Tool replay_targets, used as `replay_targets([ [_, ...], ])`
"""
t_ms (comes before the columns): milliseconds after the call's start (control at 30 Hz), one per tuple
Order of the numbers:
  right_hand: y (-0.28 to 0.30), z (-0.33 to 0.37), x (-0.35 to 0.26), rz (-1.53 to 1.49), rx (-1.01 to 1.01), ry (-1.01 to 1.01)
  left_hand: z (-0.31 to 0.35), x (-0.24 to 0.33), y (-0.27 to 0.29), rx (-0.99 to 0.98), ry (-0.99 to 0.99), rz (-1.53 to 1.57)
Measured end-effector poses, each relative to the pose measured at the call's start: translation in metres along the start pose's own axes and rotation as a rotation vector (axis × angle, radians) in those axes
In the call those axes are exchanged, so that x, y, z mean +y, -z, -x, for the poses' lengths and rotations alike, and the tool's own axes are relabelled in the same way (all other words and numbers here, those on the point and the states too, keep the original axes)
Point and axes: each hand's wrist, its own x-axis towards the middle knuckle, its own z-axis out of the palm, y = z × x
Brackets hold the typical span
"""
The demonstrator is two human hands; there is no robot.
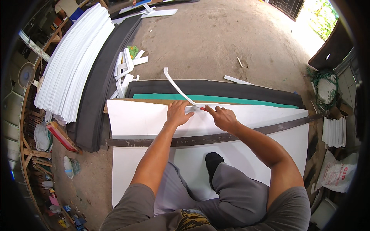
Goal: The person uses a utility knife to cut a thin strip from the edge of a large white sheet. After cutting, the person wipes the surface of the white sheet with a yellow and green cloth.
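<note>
A large white foam-like sheet lies before me, the top one of a stack. My right hand is closed around a small red-handled cutter knife at the sheet's far edge; its blade is too small to make out. A narrow white strip curls up and away from that edge, beside the knife. My left hand rests on the sheet close to the same edge, thumb spread from the fingers, left of the knife. Nearer to me, a long dark straight bar lies across the sheet, under my forearms.
Green and black sheets lie beneath the white one. Tall stacks of white sheets and black sheets stand at left, near white offcuts. My foot is on the sheet. Sacks sit at right.
</note>
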Motion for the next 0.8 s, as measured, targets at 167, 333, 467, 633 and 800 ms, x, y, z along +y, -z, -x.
replay_targets([
  [167, -0.002, -0.008, -0.008, 0.068, -0.016, 0.031, 0.001, 0.001, 0.001, 0.01, -0.001, -0.006],
  [333, 0.006, -0.015, -0.02, 0.136, -0.084, 0.01, 0.0, 0.005, 0.003, -0.017, 0.029, 0.001],
  [467, 0.013, -0.024, -0.034, 0.182, -0.215, -0.047, 0.001, 0.006, 0.008, -0.091, 0.055, -0.031],
  [633, 0.024, -0.003, 0.002, 0.217, -0.313, -0.117, -0.003, 0.003, 0.003, -0.092, 0.068, -0.078],
  [800, 0.025, 0.008, 0.014, 0.223, -0.295, -0.128, -0.008, 0.012, 0.005, -0.14, 0.079, -0.107],
])
